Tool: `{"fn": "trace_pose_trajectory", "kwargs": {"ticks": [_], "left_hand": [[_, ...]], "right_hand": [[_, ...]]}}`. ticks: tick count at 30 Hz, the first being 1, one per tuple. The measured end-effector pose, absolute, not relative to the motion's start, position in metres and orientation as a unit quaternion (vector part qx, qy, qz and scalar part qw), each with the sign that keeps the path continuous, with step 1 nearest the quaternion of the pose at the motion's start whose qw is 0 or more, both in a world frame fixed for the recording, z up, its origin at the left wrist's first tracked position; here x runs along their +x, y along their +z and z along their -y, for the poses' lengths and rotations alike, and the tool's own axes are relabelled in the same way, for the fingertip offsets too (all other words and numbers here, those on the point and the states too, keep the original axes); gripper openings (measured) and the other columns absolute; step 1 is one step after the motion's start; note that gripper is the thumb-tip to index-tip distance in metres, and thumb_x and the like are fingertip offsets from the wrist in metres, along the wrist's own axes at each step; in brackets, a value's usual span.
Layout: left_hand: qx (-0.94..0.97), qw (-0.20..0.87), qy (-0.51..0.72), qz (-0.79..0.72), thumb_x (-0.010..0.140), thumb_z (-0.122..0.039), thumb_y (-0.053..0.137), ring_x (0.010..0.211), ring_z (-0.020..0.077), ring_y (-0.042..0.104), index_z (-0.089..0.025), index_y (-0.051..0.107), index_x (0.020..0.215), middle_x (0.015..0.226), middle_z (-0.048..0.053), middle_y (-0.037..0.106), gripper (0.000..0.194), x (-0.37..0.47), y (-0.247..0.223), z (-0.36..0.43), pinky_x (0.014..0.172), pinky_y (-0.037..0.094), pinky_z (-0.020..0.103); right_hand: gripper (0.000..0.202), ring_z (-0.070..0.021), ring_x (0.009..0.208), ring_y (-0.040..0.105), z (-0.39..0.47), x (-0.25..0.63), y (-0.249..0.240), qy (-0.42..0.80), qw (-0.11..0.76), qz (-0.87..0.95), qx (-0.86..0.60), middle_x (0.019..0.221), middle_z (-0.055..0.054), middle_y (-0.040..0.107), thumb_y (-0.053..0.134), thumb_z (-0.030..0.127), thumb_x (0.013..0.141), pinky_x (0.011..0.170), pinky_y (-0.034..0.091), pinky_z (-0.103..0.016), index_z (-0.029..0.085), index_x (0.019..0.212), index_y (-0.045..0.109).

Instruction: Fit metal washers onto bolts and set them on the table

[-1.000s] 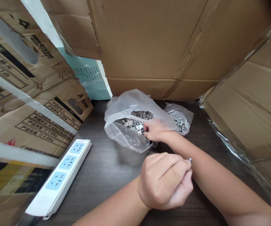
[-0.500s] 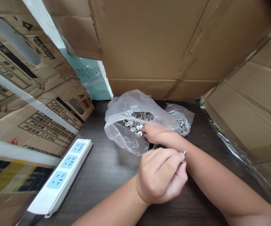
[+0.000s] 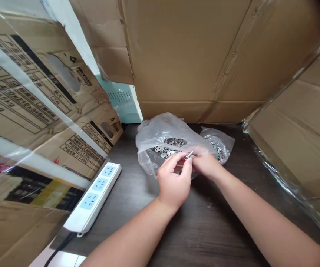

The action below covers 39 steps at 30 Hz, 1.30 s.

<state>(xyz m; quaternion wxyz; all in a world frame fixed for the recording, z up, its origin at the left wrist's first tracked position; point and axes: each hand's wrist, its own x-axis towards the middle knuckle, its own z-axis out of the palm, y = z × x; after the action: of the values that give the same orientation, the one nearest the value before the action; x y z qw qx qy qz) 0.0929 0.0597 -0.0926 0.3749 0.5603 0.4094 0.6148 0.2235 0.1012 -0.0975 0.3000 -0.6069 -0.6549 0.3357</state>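
Two clear plastic bags stand on the dark table [image 3: 204, 230], up against the tall cardboard panel [image 3: 193, 52] at the back. The larger bag [image 3: 161, 128] slumps with its mouth turned toward the person, and its thin, cloudy film is creased around the opening. Inside it lies a heap of flat metal washers [image 3: 163, 152], many of them pale and shiny. A darker cluster of small metal pieces [image 3: 175, 142] shows just behind the washers, too small to tell apart piece by piece. The smaller bag [image 3: 227, 139] rests to the right, just beside the larger one, and bulges with silvery bolts [image 3: 218, 149] lying at many angles.

The hands are close together in front of the larger bag's mouth. The left hand [image 3: 174, 182] pinches a single metal bolt [image 3: 189, 155] between thumb and forefinger, its shank tilted up to the right, above the edge of the bag. The right hand [image 3: 206, 164] is just beside it, at the right side of the same bag; its fingertips are hidden, so whether they grip anything cannot be told.

Well to the left, a white power strip [image 3: 76, 221] with three pale blue socket faces lies on the table, next to a printed cardboard box [image 3: 93, 104].
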Motion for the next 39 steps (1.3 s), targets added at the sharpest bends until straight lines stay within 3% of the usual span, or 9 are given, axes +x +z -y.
{"fn": "trace_pose_trajectory", "kwargs": {"ticks": [2,5,9,17,20,24,30,34,39], "left_hand": [[0.575,0.359,0.608,-0.413,0.077,-0.028,0.063,0.072,0.0028,0.064,-0.015,0.071,0.092,0.088,0.004,0.069,0.021,0.093,-0.094,-0.059,0.065,0.054,0.008],[0.663,0.266,0.594,-0.371,0.077,-0.021,0.062,0.069,0.0017,0.061,-0.013,0.070,0.091,0.081,0.003,0.067,0.018,0.095,-0.098,-0.056,0.065,0.052,0.008],[0.760,0.164,0.564,-0.278,0.075,-0.011,0.062,0.071,0.0018,0.061,-0.012,0.067,0.091,0.083,0.002,0.068,0.017,0.098,-0.104,-0.050,0.069,0.052,0.010],[0.799,0.124,0.518,-0.281,0.076,-0.014,0.063,0.078,0.0027,0.065,-0.012,0.070,0.094,0.090,0.003,0.071,0.019,0.104,-0.113,-0.050,0.079,0.053,0.008],[0.776,0.183,0.509,-0.325,0.078,-0.020,0.063,0.078,0.0032,0.066,-0.014,0.072,0.093,0.092,0.004,0.072,0.019,0.105,-0.112,-0.048,0.077,0.053,0.007],[0.652,0.390,0.484,-0.433,0.074,-0.032,0.067,0.074,0.0061,0.067,-0.017,0.074,0.095,0.090,0.005,0.072,0.026,0.110,-0.107,-0.043,0.072,0.056,0.012],[0.414,0.667,0.462,-0.412,0.063,-0.032,0.078,0.075,0.0115,0.068,-0.011,0.070,0.097,0.085,0.008,0.071,0.041,0.117,-0.105,-0.044,0.062,0.056,0.015],[0.356,0.712,0.463,-0.389,0.059,-0.024,0.081,0.074,0.0127,0.068,-0.008,0.067,0.096,0.081,0.009,0.071,0.043,0.116,-0.103,-0.048,0.058,0.055,0.014],[0.280,0.794,0.409,-0.353,0.064,-0.017,0.076,0.071,0.0084,0.068,-0.009,0.066,0.087,0.086,0.008,0.071,0.027,0.110,-0.093,-0.053,0.056,0.053,0.010]], "right_hand": [[0.032,-0.0019,0.047,0.037,-0.081,0.228,-0.093,0.465,0.391,0.548,-0.575,0.060,0.001,0.041,0.046,0.042,0.081,0.041,0.033,-0.015,0.010,0.077,0.047],[0.043,-0.0003,0.048,0.037,-0.049,0.235,-0.090,0.592,0.474,0.370,-0.537,0.065,0.001,0.044,0.068,0.046,0.068,0.036,0.026,-0.012,0.010,0.081,0.048],[0.046,-0.0022,0.039,0.039,-0.017,0.237,-0.097,0.520,0.559,0.325,-0.558,0.054,0.002,0.046,0.068,0.050,0.069,0.036,0.029,-0.014,0.009,0.082,0.052],[0.038,-0.0038,0.036,0.042,-0.007,0.235,-0.094,0.371,0.565,0.440,-0.591,0.049,0.002,0.047,0.053,0.048,0.082,0.038,0.034,-0.015,0.010,0.085,0.055],[0.029,-0.0044,0.047,0.050,-0.008,0.238,-0.100,0.236,0.562,0.513,-0.604,0.056,-0.001,0.053,0.050,0.039,0.086,0.047,0.042,-0.016,0.011,0.085,0.060],[0.011,-0.0051,0.077,0.060,-0.011,0.243,-0.109,-0.035,0.545,0.643,-0.537,0.081,-0.005,0.063,0.052,0.014,0.084,0.074,0.050,-0.015,0.011,0.081,0.062],[0.015,-0.0052,0.082,0.059,-0.010,0.247,-0.110,-0.100,0.485,0.725,-0.479,0.087,-0.005,0.062,0.050,0.004,0.081,0.077,0.052,-0.016,0.011,0.089,0.061],[0.013,-0.0056,0.076,0.061,-0.007,0.246,-0.108,-0.015,0.526,0.693,-0.492,0.084,-0.004,0.064,0.051,0.012,0.083,0.073,0.054,-0.018,0.012,0.088,0.064],[0.045,-0.0071,0.057,0.060,-0.007,0.251,-0.099,0.445,0.608,0.386,-0.532,0.080,-0.006,0.065,0.069,0.043,0.072,0.048,0.051,-0.017,0.010,0.101,0.059]]}}
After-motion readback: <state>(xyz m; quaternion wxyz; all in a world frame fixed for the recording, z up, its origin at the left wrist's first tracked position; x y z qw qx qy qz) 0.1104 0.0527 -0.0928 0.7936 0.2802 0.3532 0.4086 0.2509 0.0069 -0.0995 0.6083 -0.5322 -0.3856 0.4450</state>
